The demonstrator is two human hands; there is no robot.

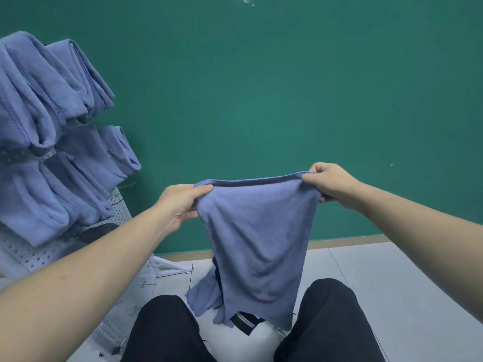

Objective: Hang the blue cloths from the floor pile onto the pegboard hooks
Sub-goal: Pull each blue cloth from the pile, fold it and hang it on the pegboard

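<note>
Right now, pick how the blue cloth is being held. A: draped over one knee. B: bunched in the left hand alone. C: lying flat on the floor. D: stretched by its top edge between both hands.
D: the left hand and the right hand each grip a top corner of the blue cloth, which hangs down between them.

Grey tile floor; blue cloths piled on it; pegboard stands left

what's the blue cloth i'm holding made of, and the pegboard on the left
Blue cloth: soft, matte, fuzzy knit, likely microfibre or terry; it drapes limply in folds. Pegboard: looks like white-painted sheet metal, smooth with rows of punched holes, though plastic is possible.
</note>
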